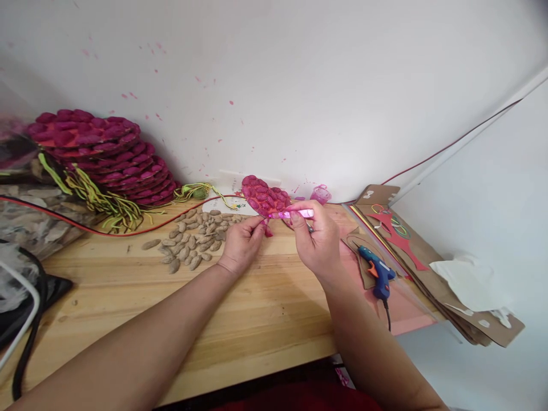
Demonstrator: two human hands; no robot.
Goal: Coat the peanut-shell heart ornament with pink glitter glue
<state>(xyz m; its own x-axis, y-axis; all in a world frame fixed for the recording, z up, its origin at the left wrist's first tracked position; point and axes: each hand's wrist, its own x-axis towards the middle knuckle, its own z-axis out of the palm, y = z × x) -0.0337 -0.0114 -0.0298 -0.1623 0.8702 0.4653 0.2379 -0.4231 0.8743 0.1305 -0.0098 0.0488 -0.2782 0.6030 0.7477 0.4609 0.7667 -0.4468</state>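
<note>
My left hand (243,244) pinches the lower edge of a small piece (262,193) covered in magenta-painted peanut shells. The piece is tilted up above the wooden table (248,314). In my right hand (317,240) is a pink-and-white marker (305,213), held almost level. Its tip points left and meets the lower edge of the piece, close to my left fingertips. Pink stains show on my left fingers. Unpainted peanuts (188,241) lie loose just left of my left hand.
A stack of magenta peanut-covered pieces (124,151) with green yarn (100,197) leans at the left. A red-black cable (128,233) crosses the table. On the right lie a blue glue gun (377,273), cardboard sheets (475,322) and red cutouts (400,242). The pink-spattered wall (274,85) stands behind.
</note>
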